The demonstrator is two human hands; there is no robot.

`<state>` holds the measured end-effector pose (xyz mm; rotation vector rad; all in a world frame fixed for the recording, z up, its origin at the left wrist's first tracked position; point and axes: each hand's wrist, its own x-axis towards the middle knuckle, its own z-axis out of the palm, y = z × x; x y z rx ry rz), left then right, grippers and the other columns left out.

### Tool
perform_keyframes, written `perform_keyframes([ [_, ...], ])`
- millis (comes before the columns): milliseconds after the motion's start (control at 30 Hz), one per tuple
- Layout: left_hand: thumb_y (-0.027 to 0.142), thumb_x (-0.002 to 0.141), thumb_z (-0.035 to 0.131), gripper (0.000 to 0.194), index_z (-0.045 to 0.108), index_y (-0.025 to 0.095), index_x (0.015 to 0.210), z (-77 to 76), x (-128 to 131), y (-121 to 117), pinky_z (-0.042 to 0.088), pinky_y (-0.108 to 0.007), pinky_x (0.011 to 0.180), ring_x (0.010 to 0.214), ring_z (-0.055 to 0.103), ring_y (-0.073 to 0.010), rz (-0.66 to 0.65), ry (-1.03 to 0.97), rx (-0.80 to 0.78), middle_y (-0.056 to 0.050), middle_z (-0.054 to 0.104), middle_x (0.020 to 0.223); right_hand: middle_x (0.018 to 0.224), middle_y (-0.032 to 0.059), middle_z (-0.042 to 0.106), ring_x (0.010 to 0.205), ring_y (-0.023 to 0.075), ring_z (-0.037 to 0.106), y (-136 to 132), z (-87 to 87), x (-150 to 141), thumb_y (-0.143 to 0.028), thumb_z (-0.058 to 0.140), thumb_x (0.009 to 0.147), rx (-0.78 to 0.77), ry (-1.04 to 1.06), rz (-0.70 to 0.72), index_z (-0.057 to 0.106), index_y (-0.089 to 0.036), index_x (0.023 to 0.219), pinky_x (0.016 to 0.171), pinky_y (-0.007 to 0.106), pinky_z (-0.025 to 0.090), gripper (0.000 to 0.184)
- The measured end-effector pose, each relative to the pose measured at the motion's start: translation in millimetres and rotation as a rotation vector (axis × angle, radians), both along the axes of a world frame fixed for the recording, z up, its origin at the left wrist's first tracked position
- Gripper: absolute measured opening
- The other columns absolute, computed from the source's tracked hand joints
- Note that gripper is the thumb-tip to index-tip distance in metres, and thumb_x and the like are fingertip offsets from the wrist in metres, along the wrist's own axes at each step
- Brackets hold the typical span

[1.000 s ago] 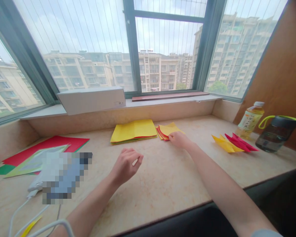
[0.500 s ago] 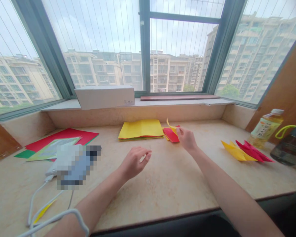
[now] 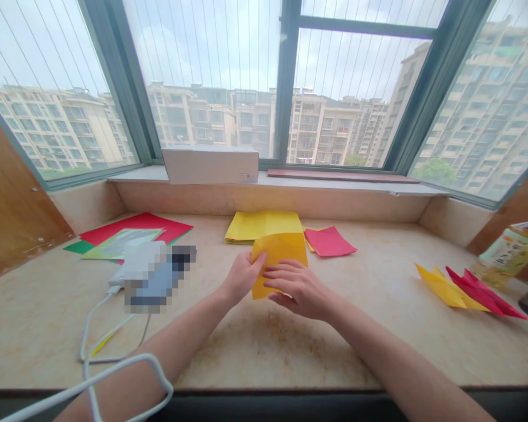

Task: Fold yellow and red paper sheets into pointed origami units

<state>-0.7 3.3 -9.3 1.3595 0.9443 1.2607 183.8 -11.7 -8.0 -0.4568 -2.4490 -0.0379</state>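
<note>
1. The left grip [image 3: 242, 278] is closing on the left edge of a folded yellow paper sheet [image 3: 279, 258]; the sheet is sitting between both hands, over the middle of the bench [image 3: 378, 351];
2. The right grip [image 3: 301, 287] is holding the sheet's lower right part, its fingers [image 3: 286, 272] lying across the paper;
3. A yellow paper stack [image 3: 264, 225] and a red paper square [image 3: 329, 241] are lying just behind;
4. Folded yellow and red paper shapes [image 3: 462, 296] are resting well off to the right; red and green card sheets [image 3: 136, 225] are lying to the left, beside a blurred object [image 3: 154, 275] trailing a white cable [image 3: 88, 334].
</note>
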Motion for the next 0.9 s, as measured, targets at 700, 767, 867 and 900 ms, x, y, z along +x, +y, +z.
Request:
perform_keyframes([
  [700,0.042,0.072,0.077,0.041,0.062,0.019,0.104,11.6,-2.7,-5.9,0.053,-0.026,0.057,0.061,0.069,-0.0181,-0.062,-0.206,-0.149,-0.001,0.073,0.078,0.096,0.0046,0.076,0.086,0.0206,0.071,21.8,2.9,26.0,-0.024,0.067,0.077,-0.988,0.699,-0.133,0.073,-0.021,0.097,0.074,0.031,0.056,0.021],
  [767,0.038,0.073,0.075,0.037,0.062,0.019,0.102,12.6,-2.8,-6.3,0.051,-0.024,0.055,0.06,0.068,-0.0168,-0.032,-0.196,-0.134,-0.001,0.072,0.076,0.095,0.0041,0.076,0.089,0.021,0.071,21.2,2.8,26.4,-0.018,0.065,0.073,-0.99,0.704,-0.133,0.075,-0.021,0.089,0.077,0.031,0.056,0.019],
  [867,0.036,0.074,0.074,0.038,0.063,0.018,0.105,13.0,-2.4,-5.9,0.051,-0.024,0.055,0.061,0.068,-0.0168,-0.009,-0.209,-0.092,-0.002,0.072,0.077,0.093,0.0044,0.077,0.091,0.0219,0.071,21.6,1.1,26.5,-0.017,0.064,0.072,-0.96,0.719,-0.147,0.075,-0.02,0.084,0.081,0.033,0.056,0.017],
  [900,0.037,0.074,0.074,0.039,0.063,0.017,0.106,12.8,-2.2,-5.5,0.051,-0.024,0.056,0.062,0.068,-0.0173,-0.015,-0.217,-0.081,-0.002,0.073,0.078,0.093,0.0047,0.076,0.09,0.022,0.071,22.1,0.5,26.5,-0.019,0.065,0.073,-0.942,0.716,-0.157,0.075,-0.021,0.086,0.08,0.033,0.056,0.017],
])
